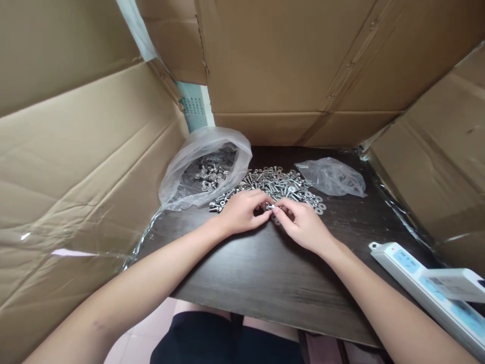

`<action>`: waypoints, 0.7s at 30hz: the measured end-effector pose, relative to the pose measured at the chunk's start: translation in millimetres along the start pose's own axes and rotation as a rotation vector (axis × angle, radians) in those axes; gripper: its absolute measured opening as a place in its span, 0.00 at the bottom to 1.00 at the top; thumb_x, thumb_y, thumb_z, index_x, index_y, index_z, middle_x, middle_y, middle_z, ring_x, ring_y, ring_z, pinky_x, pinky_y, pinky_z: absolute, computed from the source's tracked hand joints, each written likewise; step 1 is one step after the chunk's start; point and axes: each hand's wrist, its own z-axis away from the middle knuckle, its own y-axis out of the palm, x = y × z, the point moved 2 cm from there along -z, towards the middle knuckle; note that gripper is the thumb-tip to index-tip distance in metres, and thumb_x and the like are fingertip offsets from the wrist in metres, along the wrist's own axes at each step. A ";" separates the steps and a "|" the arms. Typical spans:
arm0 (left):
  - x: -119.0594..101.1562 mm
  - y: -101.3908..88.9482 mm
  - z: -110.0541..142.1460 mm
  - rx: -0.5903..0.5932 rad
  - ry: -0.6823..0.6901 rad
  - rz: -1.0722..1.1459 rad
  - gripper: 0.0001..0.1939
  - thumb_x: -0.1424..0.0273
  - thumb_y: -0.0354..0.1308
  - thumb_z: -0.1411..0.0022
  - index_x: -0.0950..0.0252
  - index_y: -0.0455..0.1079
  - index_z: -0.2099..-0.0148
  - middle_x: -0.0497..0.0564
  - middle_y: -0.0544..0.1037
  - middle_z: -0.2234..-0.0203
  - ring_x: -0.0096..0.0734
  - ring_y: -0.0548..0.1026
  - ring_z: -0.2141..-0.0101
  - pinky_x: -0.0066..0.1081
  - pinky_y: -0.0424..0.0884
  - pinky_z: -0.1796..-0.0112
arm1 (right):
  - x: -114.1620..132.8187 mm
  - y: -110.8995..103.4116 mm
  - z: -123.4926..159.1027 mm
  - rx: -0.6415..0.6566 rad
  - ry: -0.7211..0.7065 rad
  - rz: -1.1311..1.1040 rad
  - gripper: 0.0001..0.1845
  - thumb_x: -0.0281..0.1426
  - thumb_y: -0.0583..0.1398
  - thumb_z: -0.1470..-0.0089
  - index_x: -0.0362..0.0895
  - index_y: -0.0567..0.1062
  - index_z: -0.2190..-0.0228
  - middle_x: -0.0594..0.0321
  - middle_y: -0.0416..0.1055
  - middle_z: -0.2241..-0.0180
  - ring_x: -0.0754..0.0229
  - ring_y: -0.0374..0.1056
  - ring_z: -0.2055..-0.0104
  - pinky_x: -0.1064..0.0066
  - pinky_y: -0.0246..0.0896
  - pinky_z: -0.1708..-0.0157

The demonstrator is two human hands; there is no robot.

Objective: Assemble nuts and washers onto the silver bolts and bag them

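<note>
Between my two hands, just in front of the metal pile, is a small silver bolt (270, 207). My left hand (248, 210) is closed, its thumb and forefinger pinching the bolt from the left. From the other side, the fingertips of my right hand (299, 220) pinch the bolt's right end, where a bright nut-like piece shows; its exact shape is too small to tell. Behind my hands spreads a heap of loose bolts, nuts and flat washers (280, 184). Part of that heap is hidden by my fingers.
An open clear plastic bag (172, 184) with metal parts lies at the left. A smaller plastic bag (333, 177) is at the back right. On the right, a white power strip (401, 275) holds a plugged-in adapter (454, 284). Cardboard walls (303, 60) surround the dark tabletop (242, 268).
</note>
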 end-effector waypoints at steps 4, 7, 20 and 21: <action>1.0 -2.9 0.0 0.026 0.029 -0.149 0.09 0.66 0.60 0.35 0.64 0.76 0.56 0.52 0.78 0.65 0.37 0.76 0.62 0.35 0.70 0.59 | -1.5 1.7 0.5 0.012 -0.025 0.083 0.13 0.37 0.55 0.35 0.45 0.76 0.66 0.64 0.72 0.77 0.59 0.64 0.76 0.68 0.54 0.72; 3.1 -3.6 0.1 0.038 0.039 -0.171 0.10 0.65 0.60 0.35 0.64 0.77 0.55 0.53 0.78 0.64 0.39 0.76 0.61 0.36 0.70 0.58 | -3.7 1.7 0.1 0.010 -0.013 0.113 0.13 0.37 0.56 0.35 0.46 0.77 0.66 0.64 0.73 0.76 0.59 0.64 0.76 0.68 0.53 0.73; 3.3 -8.4 0.9 -0.045 0.037 -0.067 0.12 0.66 0.57 0.32 0.67 0.77 0.54 0.53 0.78 0.68 0.34 0.75 0.65 0.33 0.71 0.61 | -7.5 -1.7 0.4 -0.023 0.027 0.226 0.06 0.34 0.61 0.43 0.46 0.78 0.68 0.66 0.73 0.77 0.61 0.63 0.78 0.69 0.53 0.72; 3.5 -8.2 1.4 -0.060 0.034 -0.068 0.11 0.67 0.56 0.31 0.67 0.77 0.54 0.52 0.78 0.68 0.34 0.75 0.66 0.33 0.70 0.61 | -6.9 -2.0 0.4 -0.031 0.031 0.232 0.05 0.33 0.61 0.44 0.46 0.78 0.68 0.67 0.73 0.77 0.61 0.63 0.78 0.69 0.53 0.72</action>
